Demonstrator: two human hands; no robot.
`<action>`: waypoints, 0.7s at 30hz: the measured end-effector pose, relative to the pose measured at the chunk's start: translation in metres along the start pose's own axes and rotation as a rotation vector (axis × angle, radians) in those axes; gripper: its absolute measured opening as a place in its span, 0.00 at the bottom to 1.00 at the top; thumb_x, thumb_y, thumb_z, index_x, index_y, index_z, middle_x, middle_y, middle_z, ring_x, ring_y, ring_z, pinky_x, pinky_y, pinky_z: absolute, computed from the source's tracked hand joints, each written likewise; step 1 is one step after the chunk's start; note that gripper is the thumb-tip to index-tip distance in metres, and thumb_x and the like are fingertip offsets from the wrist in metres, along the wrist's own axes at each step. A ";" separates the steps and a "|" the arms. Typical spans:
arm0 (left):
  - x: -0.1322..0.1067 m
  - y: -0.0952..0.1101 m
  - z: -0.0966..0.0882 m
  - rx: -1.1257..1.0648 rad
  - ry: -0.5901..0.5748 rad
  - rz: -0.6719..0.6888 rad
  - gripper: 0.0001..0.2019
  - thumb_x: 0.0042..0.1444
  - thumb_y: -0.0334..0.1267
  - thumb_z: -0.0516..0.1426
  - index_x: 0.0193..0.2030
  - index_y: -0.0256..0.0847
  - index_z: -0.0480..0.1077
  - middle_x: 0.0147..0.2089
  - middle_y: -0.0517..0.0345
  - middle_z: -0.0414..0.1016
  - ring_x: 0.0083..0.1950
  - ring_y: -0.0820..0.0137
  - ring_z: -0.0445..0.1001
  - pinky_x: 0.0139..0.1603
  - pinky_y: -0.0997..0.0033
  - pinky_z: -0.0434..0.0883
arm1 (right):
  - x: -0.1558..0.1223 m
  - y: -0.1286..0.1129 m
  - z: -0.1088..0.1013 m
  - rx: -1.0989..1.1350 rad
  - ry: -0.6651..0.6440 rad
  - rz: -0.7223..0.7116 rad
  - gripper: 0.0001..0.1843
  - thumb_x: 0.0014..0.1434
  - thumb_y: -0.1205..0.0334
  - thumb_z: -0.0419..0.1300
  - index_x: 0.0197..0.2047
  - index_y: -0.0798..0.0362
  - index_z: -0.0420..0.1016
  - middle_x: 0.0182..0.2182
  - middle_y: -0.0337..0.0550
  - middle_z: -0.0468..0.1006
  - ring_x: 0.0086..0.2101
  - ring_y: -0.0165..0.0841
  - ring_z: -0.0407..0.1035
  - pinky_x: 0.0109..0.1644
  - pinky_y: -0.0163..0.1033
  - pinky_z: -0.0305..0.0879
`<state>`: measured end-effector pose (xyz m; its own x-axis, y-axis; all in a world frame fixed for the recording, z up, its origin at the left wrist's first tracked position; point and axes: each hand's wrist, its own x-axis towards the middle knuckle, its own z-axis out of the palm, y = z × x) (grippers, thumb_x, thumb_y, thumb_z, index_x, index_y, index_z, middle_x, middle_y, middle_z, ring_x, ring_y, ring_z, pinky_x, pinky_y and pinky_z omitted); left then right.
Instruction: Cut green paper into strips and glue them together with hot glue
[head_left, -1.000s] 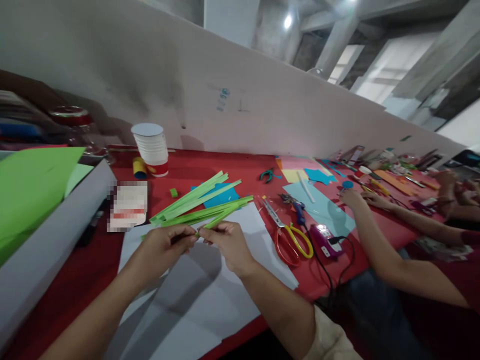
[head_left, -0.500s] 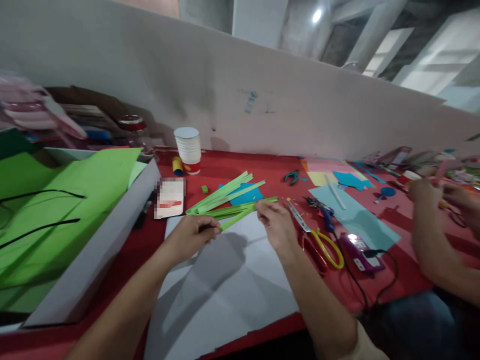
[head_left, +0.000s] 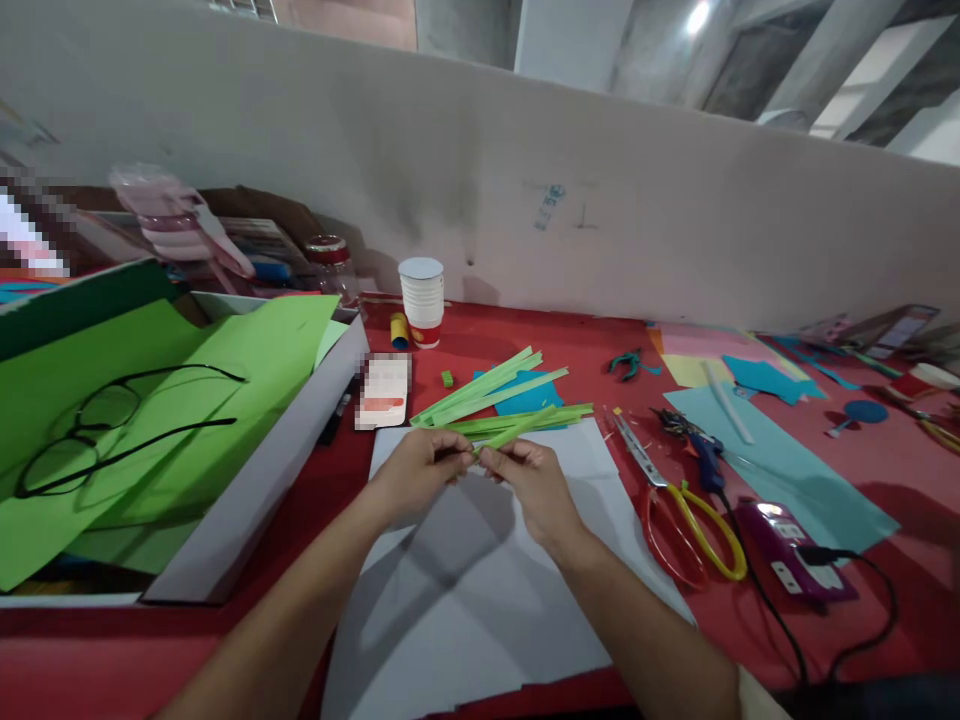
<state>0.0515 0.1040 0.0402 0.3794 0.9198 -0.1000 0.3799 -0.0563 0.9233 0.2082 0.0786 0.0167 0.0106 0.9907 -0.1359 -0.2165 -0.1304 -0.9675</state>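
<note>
A green paper strip (head_left: 517, 428) is pinched at its near end between the fingertips of both hands. My left hand (head_left: 421, 470) closes on it from the left, and my right hand (head_left: 534, 487) grips it right beside, the fingertips almost meeting. The strip's free end points up and to the right. Both hands hover over a large white sheet (head_left: 450, 600). Just beyond them lie several more green paper strips (head_left: 472, 395), partly over a blue piece of paper (head_left: 531, 392). A small green paper piece (head_left: 448, 379) sits behind the left hand.
On the left, a white box (head_left: 247, 480) holds green paper and eyeglasses (head_left: 94, 428). Paper cups (head_left: 422, 300) and a phone (head_left: 383, 390) stand beyond. To the right are scissors (head_left: 675, 500), a glue gun (head_left: 703, 452), a purple power strip (head_left: 795, 550) with a cord, and pliers (head_left: 625, 366).
My right hand has slid from the strip's far end down to my left hand. The view has turned left, and the other person's hands at the right are out of sight.
</note>
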 end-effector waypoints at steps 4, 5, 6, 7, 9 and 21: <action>0.000 -0.001 -0.002 -0.085 -0.017 -0.039 0.09 0.47 0.43 0.56 0.26 0.40 0.71 0.21 0.64 0.67 0.24 0.74 0.65 0.28 0.74 0.64 | 0.010 -0.012 -0.016 0.119 0.168 -0.010 0.12 0.39 0.56 0.70 0.20 0.54 0.74 0.18 0.35 0.71 0.22 0.26 0.62 0.29 0.34 0.58; 0.001 -0.001 -0.003 -0.094 -0.021 -0.048 0.09 0.47 0.43 0.56 0.26 0.40 0.71 0.21 0.64 0.67 0.25 0.74 0.65 0.29 0.74 0.64 | 0.014 -0.017 -0.023 0.150 0.205 -0.035 0.12 0.38 0.57 0.71 0.20 0.54 0.74 0.18 0.35 0.71 0.22 0.25 0.62 0.29 0.33 0.58; 0.001 -0.001 -0.004 -0.091 -0.021 -0.055 0.09 0.46 0.43 0.56 0.26 0.40 0.71 0.22 0.64 0.67 0.25 0.74 0.65 0.29 0.73 0.64 | 0.017 -0.022 -0.029 0.184 0.245 -0.069 0.11 0.38 0.58 0.71 0.21 0.54 0.74 0.19 0.35 0.71 0.23 0.25 0.62 0.29 0.33 0.58; 0.001 -0.001 -0.005 -0.077 -0.019 -0.058 0.09 0.46 0.43 0.56 0.26 0.40 0.71 0.22 0.64 0.67 0.25 0.74 0.65 0.29 0.73 0.64 | 0.019 -0.027 -0.035 0.227 0.296 -0.106 0.11 0.38 0.58 0.71 0.22 0.53 0.75 0.20 0.35 0.72 0.23 0.25 0.62 0.28 0.33 0.58; 0.000 -0.001 -0.006 -0.046 0.008 -0.063 0.08 0.46 0.42 0.56 0.25 0.40 0.70 0.22 0.64 0.67 0.25 0.73 0.65 0.29 0.73 0.64 | 0.022 -0.033 -0.044 0.318 0.421 -0.181 0.12 0.36 0.59 0.72 0.25 0.52 0.75 0.22 0.34 0.72 0.24 0.24 0.63 0.28 0.32 0.58; -0.007 0.007 0.007 -0.195 -0.080 -0.095 0.08 0.46 0.40 0.58 0.24 0.39 0.72 0.22 0.63 0.69 0.24 0.75 0.65 0.29 0.74 0.64 | 0.000 -0.009 -0.010 0.080 0.082 -0.027 0.15 0.43 0.55 0.70 0.18 0.55 0.72 0.16 0.33 0.67 0.21 0.24 0.58 0.27 0.33 0.54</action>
<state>0.0578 0.0948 0.0446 0.4186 0.8830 -0.2123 0.2501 0.1127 0.9617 0.2199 0.0790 0.0229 0.0970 0.9867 -0.1307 -0.2921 -0.0973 -0.9514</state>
